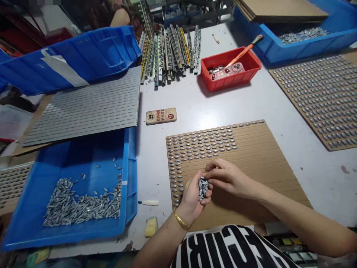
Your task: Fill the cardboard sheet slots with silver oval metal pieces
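My left hand (192, 197) is cupped low over the cardboard board (259, 163), holding a heap of small grey metal pieces (203, 188) in its palm. A gold bangle circles that wrist. Fingertips of my right hand (227, 178) reach over and touch the top of the heap; whether they pinch a piece is hidden. Neat rows of the same oval pieces (200, 143) cover the board's upper left part and run down its left side, close beside my left hand.
A blue bin (126, 167) with loose pieces stands left. A studded metal sheet (83, 108) lies beyond it. Ahead are a phone (161, 116), a red crate (223, 80) holding an orange-handled tool (245, 50), stacked strips (170, 54), and a filled board (315, 100). A person (121, 16) is at the back.
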`<state>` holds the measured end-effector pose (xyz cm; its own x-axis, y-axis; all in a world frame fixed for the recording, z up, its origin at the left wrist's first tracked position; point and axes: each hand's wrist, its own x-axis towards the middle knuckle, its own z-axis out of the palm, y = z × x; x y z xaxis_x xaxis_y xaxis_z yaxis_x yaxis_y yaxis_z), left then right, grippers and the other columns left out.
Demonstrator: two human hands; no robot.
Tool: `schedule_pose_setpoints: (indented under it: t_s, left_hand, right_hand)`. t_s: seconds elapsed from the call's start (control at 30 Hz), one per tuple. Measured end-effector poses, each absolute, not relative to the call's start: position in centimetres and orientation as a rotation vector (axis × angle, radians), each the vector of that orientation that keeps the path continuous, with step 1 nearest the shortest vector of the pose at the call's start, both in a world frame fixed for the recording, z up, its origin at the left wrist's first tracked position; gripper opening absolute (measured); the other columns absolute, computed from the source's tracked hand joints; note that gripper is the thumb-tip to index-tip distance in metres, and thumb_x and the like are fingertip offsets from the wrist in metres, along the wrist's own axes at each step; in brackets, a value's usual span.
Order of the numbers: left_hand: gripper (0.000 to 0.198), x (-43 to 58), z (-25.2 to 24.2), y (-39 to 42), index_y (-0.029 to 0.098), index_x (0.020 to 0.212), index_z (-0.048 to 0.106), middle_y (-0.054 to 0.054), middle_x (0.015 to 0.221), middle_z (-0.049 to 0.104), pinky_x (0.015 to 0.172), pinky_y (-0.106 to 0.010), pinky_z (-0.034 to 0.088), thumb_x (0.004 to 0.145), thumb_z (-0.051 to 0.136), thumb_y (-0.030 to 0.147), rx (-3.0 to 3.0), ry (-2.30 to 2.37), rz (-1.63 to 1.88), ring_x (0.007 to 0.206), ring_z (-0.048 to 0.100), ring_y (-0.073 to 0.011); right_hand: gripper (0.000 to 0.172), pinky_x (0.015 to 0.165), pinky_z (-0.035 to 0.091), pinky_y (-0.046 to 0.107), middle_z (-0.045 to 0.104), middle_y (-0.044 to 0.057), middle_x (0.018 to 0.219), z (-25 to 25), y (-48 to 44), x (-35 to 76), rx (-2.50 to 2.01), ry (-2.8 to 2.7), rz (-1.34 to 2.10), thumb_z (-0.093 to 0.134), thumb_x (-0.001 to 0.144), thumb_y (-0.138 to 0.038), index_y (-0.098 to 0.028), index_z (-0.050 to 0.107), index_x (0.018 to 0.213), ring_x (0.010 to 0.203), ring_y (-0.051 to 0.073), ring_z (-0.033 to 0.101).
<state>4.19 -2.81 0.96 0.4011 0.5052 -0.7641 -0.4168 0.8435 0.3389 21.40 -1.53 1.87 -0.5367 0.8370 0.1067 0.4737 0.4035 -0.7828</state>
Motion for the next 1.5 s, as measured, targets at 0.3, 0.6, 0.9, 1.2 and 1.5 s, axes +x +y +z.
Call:
schedule_pose_setpoints:
  t_s: [0.3, 0.6, 0.9, 1.2, 1.5]
  left_hand:
    - [0.033, 4.8, 0.6, -3.3, 0.019, 0.080, 0.049, 0.002, 0.053, 0.052, 0.031, -0.014, 0.015, 0.082, 0.053, 0.051, 0.161, 0.981, 0.416, 0.035, 0.040, -0.0065]
    - [0.024, 5.5, 1.1, -2.7, 0.016, 0.081, 0.054, 0.001, 0.062, 0.052, 0.034, -0.014, 0.015, 0.077, 0.062, 0.039, 0.229, 0.956, 0.443, 0.041, 0.040, -0.0040]
    - [0.031, 6.8, 1.7, -2.1, 0.015, 0.097, 0.064, 0.000, 0.071, 0.053, 0.036, -0.016, 0.013, 0.079, 0.060, 0.040, 0.277, 0.921, 0.427, 0.045, 0.039, -0.0030]
    - [0.027, 6.7, 1.7, -1.7, 0.014, 0.095, 0.064, -0.001, 0.072, 0.053, 0.036, -0.016, 0.014, 0.078, 0.060, 0.035, 0.241, 0.956, 0.443, 0.047, 0.040, -0.0039]
    - [0.029, 6.4, 1.3, -2.0, 0.015, 0.098, 0.064, -0.002, 0.079, 0.054, 0.036, -0.015, 0.014, 0.075, 0.066, 0.033, 0.264, 0.921, 0.429, 0.049, 0.039, -0.0023]
  right_hand:
    - [0.023, 0.067, 0.045, 0.033, 0.060, 0.010, 0.087, 3.7, -2.7, 21.9, -0.958, -2.675, 0.565, 0.042, 0.094, -0.015, -0.012, 0.064, 0.103, 0.077, 0.019, 0.048]
    - [0.020, 0.064, 0.043, 0.031, 0.059, 0.010, 0.086, 1.9, -3.4, 23.8, -1.051, -2.501, 0.417, 0.043, 0.093, -0.013, -0.013, 0.060, 0.104, 0.075, 0.018, 0.048]
    - [0.007, 0.065, 0.047, 0.026, 0.062, 0.002, 0.080, 0.0, -2.4, 26.3, -1.404, -1.846, 0.851, 0.050, 0.091, -0.020, -0.020, 0.057, 0.089, 0.071, 0.014, 0.057]
    - [0.021, 0.075, 0.051, 0.030, 0.066, 0.008, 0.096, -4.1, 0.0, 27.4, -1.331, -2.093, 0.293, 0.048, 0.090, -0.012, -0.020, 0.063, 0.104, 0.086, 0.018, 0.060]
    - [0.025, 0.073, 0.049, 0.029, 0.067, 0.008, 0.095, -4.3, 0.0, 28.0, -1.337, -2.277, 0.134, 0.047, 0.089, -0.010, -0.020, 0.065, 0.103, 0.085, 0.018, 0.059]
